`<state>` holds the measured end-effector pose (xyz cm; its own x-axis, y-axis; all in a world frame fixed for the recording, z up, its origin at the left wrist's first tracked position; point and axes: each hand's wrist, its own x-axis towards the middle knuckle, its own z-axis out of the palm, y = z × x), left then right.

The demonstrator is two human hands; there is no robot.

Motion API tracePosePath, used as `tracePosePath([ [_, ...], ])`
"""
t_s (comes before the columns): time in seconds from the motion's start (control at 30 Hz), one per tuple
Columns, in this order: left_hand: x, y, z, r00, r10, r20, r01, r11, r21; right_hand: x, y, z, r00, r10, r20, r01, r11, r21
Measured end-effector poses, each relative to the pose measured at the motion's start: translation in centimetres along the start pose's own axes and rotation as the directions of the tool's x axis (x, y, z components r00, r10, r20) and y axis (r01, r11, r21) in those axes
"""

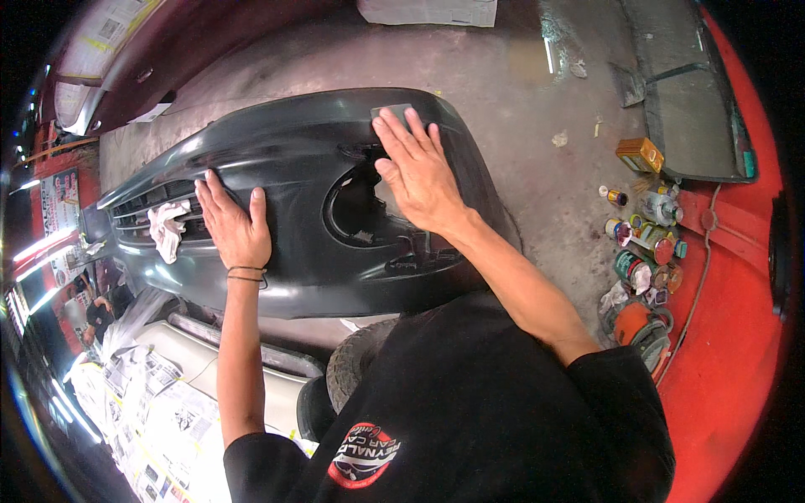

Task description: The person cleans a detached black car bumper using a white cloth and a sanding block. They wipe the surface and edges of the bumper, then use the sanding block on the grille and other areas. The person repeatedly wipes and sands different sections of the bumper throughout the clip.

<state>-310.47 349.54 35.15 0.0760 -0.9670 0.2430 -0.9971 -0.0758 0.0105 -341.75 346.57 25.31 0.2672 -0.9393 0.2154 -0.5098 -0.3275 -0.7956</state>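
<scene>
A black car bumper (293,193) lies in front of me, with a slatted grille at its left and a round opening at its right. My left hand (233,225) rests flat on it beside the grille, fingers stretched and thumb apart, holding nothing. Near the bumper's far right edge, my right hand (417,172) presses a small grey piece of sandpaper (404,109) against the surface under its outstretched fingers. Most of that piece is hidden by the fingers. A crumpled white rag (168,228) lies on the grille, left of my left hand.
Paint cans (658,247), a yellow tin (640,155) and an orange-black power tool (637,325) stand at the right, by a red panel (729,335). A tire (356,360) and a paper-covered car part (151,411) are close below the bumper. A car windshield (700,126) leans at far right.
</scene>
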Motion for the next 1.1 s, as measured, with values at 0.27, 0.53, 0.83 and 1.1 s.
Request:
tracePosePath([
  [0.27, -0.4, 0.5, -0.3, 1.0, -0.017, -0.005, 0.017, 1.0, 0.019, -5.9, 3.3, -0.2, 0.972, 0.232, -0.036, -0.23, 0.972, 0.057],
  [0.53, -0.3, 0.1, -0.1, 1.0, -0.006, -0.023, 0.007, 1.0, 0.028, 5.4, -7.2, 4.8, 0.966, -0.252, -0.062, 0.235, 0.952, -0.195],
  [0.83, -1.0, -0.8, 0.6, 0.996, -0.026, -0.083, 0.029, 0.999, 0.033, -4.5, 1.5, 1.0, 0.977, 0.21, 0.035, -0.208, 0.977, -0.054],
  [1.1, -0.8, 0.1, 1.2, 0.989, -0.055, -0.14, 0.057, 0.998, 0.012, 2.1, -3.0, -0.5, 0.958, -0.156, 0.24, 0.223, 0.932, -0.285],
])
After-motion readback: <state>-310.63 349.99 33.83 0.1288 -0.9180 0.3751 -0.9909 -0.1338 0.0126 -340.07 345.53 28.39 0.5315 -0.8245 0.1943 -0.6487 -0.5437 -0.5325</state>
